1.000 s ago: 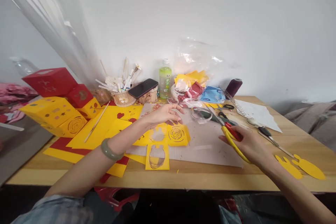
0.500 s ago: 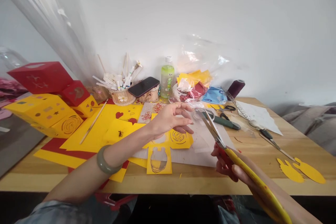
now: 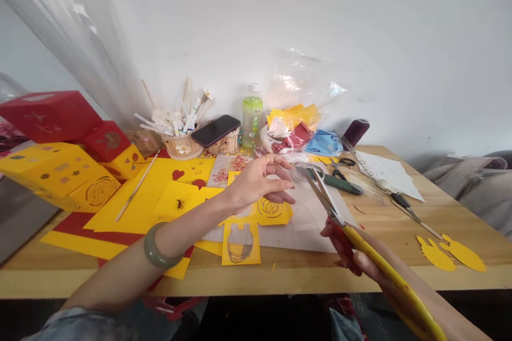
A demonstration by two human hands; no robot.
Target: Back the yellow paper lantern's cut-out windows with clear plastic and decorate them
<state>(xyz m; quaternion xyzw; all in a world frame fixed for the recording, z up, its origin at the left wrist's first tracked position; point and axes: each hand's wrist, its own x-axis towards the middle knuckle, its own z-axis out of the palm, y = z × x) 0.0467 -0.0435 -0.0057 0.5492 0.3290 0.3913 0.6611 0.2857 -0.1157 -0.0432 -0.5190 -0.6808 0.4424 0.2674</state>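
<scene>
Pale wood is seen in the table (image 3: 304,279), on which all the work is spread. Its left part is covered by yellow sheets (image 3: 148,197), its middle by a greyish board (image 3: 308,234). Above the board's right side, scissors (image 3: 380,262) are held, their blades slightly parted and slanted up toward the space just beside the left fingertips. Beneath the left hand (image 3: 258,181), a yellow card (image 3: 256,256) with shapes cut out of it is partly hidden. The scissor handles are gripped by the right hand (image 3: 366,265), its fingers wrapped around them. The left fingers are loosely curved, with gaps seen between them; whether anything thin or clear is pinched there cannot be told. Behind the blade tips, a clear roll (image 3: 295,171) is seen.

With open blades so near, the left fingertips are best kept clear of both edges. The wrist should be kept steady and the blades raised, so that the card below is not nicked.
</scene>
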